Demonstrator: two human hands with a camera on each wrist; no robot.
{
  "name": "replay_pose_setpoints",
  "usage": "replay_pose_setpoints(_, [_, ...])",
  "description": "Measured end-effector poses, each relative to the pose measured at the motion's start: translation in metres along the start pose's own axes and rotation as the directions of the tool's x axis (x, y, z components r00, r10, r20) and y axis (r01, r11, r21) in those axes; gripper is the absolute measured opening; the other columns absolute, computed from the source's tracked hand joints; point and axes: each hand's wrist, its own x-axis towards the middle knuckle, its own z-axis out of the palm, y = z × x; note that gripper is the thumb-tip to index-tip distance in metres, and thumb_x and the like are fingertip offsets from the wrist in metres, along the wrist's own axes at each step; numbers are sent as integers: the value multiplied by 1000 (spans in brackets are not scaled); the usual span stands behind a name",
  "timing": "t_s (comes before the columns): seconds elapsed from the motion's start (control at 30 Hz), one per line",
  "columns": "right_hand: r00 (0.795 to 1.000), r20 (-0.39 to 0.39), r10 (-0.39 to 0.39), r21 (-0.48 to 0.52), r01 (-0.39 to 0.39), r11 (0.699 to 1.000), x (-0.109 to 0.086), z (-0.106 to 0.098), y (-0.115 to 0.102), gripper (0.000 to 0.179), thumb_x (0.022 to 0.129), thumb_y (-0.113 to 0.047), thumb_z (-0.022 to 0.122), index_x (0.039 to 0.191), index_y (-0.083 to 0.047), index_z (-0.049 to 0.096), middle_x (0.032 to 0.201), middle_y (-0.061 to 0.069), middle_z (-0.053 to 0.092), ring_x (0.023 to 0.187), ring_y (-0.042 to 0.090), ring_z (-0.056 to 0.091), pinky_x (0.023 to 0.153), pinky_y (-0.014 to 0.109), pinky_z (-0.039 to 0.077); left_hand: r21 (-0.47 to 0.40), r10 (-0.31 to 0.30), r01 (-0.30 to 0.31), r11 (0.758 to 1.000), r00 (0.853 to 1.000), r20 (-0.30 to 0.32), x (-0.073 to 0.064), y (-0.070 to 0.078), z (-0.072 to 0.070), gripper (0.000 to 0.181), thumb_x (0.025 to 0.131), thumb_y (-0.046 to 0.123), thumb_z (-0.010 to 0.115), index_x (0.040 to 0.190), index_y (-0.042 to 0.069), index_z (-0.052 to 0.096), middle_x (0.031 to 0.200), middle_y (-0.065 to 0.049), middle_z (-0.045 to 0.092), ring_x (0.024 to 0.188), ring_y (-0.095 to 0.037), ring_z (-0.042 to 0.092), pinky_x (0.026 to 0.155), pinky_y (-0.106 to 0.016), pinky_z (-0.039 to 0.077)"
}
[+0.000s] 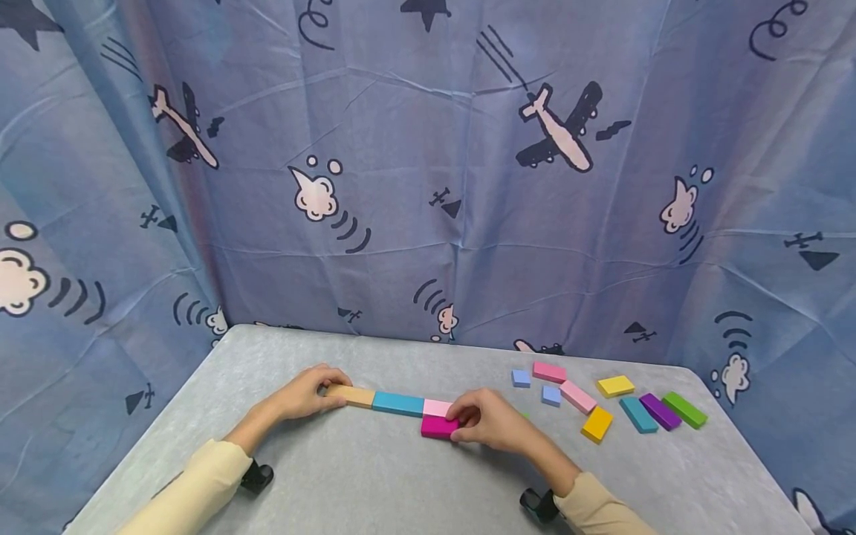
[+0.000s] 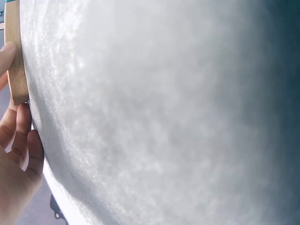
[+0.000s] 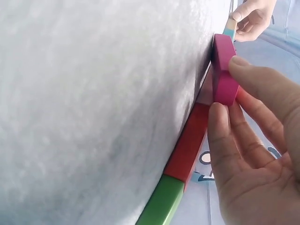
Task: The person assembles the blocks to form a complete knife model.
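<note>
Right hand (image 1: 491,422) pinching a magenta block (image 1: 438,426), left hand (image 1: 307,392) at a tan block (image 1: 357,397).
The right thumb and fingers hold the magenta block, which sits at their tips just on the near side of a pink block (image 1: 436,408); whether it touches the table (image 1: 321,475) is hard to tell. The left thumb and fingers grip the tan block's outer end, with a teal block (image 1: 398,403) extending from it towards the right fingers. Beside the right fingertips, a red block (image 3: 187,143) meets a green block (image 3: 161,201). Well right of that hand lies a purple block (image 1: 660,412).
</note>
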Motion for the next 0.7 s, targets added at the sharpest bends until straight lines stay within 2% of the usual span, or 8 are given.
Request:
replay_pose_setpoints(0.23, [1000,5,13,-28,-12,1000,2,0,-4,19,81,-5,86,98,-6,76,91,-2,69,81,19,64,73,33,55,8,27,-27,1000,1000,-15,0,3,-1,19,93,18,78,110,12,73,104,2,65,94,-18,57,84,-42,46])
replay_pose_setpoints(0.43, [1000,4,19,-68,-19,997,3,1,-6,20,80,-5,87,97,-8,75,89,-4,66,80,19,61,70,29,51,1,12,-12,1000,1000,-5,-1,3,-3,19,93,20,78,110,13,73,104,3,64,94,-19,57,84,-42,45])
replay_pose_setpoints(0.7, [999,-2,32,-77,-32,997,4,4,-4,23,79,-4,88,96,-8,74,90,-4,66,81,20,62,72,31,52,12,-9,9,1000,1000,-4,-1,2,-1,20,92,20,78,111,14,72,104,4,63,95,-18,56,86,-42,45])
